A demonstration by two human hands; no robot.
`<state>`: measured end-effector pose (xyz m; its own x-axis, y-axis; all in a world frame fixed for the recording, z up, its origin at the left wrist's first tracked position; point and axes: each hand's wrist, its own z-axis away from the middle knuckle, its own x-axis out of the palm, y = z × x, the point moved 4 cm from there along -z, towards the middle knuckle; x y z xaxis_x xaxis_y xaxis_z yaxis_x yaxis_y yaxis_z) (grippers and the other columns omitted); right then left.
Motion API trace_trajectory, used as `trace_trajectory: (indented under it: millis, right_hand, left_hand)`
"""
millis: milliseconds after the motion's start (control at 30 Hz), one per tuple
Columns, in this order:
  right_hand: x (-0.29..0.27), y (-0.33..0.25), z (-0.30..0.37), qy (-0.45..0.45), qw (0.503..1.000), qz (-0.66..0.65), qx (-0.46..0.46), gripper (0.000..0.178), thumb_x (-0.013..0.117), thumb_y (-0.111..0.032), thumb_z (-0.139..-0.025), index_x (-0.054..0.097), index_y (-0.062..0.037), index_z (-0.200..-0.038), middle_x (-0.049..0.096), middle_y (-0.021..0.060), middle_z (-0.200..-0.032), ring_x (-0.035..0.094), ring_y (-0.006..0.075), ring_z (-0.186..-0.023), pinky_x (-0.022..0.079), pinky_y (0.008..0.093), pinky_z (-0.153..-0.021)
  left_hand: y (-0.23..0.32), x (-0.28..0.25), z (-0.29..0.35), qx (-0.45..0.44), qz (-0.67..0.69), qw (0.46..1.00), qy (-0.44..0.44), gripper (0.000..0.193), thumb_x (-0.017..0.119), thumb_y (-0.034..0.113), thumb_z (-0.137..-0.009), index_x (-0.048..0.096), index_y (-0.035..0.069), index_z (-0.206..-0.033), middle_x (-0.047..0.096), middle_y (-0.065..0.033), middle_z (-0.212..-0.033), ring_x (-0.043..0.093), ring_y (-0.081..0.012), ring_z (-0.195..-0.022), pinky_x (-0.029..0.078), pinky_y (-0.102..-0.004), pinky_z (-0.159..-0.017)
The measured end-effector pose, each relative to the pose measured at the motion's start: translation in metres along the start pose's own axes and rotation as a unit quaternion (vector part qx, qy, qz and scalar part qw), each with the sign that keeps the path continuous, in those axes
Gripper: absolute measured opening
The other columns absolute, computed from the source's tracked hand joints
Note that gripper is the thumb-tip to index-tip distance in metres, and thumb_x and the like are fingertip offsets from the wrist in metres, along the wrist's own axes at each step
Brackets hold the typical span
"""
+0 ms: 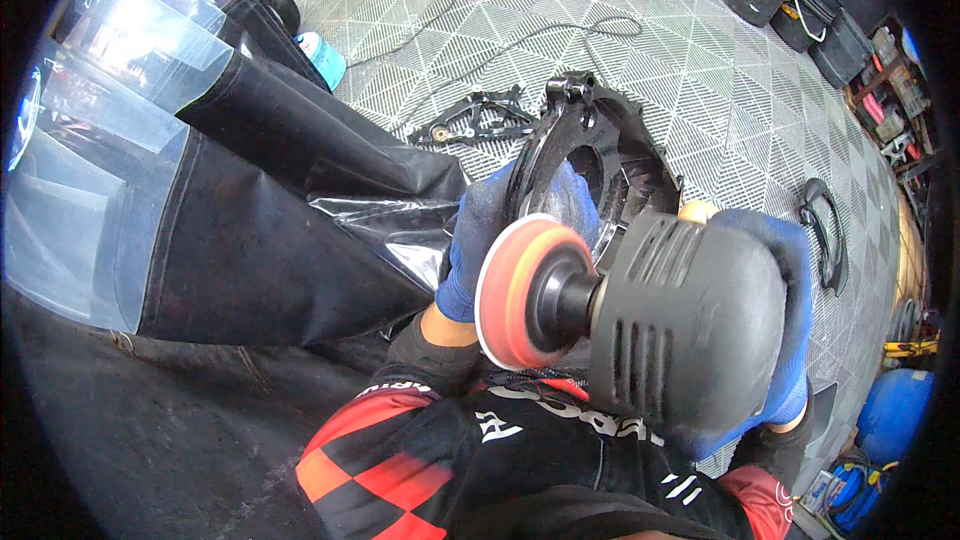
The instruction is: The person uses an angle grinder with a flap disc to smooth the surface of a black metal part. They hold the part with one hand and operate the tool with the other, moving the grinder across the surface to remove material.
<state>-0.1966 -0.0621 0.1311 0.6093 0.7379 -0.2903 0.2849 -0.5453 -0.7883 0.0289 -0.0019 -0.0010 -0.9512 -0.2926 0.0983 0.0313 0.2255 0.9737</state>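
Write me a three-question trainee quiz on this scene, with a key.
1. Multiple choice: what does the blue-gloved right hand hold?
A) a black bucket
B) a rounded black power tool with slotted vents
C) a blue container

2. True or false: in the picture, the round orange-red pad is to the right of the tool's body.

3. Short answer: which hand grips the glossy black part with openings through it?

Key:
1. B
2. False; it is to the left.
3. The blue-gloved left hand.

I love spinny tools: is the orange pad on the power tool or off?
On: the orange pad is joined to the power tool by a short dark shaft. Spinning? I cannot tell.
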Motion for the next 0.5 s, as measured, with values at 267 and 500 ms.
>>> trace_trajectory:
  millis: [267,500]
  right_hand:
    - [-0.009,0.006,0.018,-0.017,0.996,0.006,0.090,0.135,0.098,-0.059,-0.034,0.038,0.0019,-0.138,0.050,0.0178,-0.132,0.053,0.0283,-0.119,0.040,0.0437,-0.104]
    - [-0.012,0.005,0.012,-0.044,0.996,0.041,0.073,0.134,0.100,-0.052,-0.034,0.036,0.0010,-0.139,0.049,0.0182,-0.134,0.052,0.0288,-0.120,0.040,0.0451,-0.105]
  left_hand:
    - [0.002,0.003,-0.001,0.010,-0.024,1.000,-0.007,0.032,0.062,0.025,-0.091,0.064,0.002,-0.112,0.070,-0.0106,-0.091,0.066,-0.0195,-0.078,0.054,-0.0331,-0.071]
    - [0.005,0.000,0.002,0.016,-0.047,0.999,-0.004,0.032,0.064,0.022,-0.089,0.064,0.001,-0.114,0.070,-0.0111,-0.092,0.068,-0.0198,-0.079,0.054,-0.0330,-0.072]
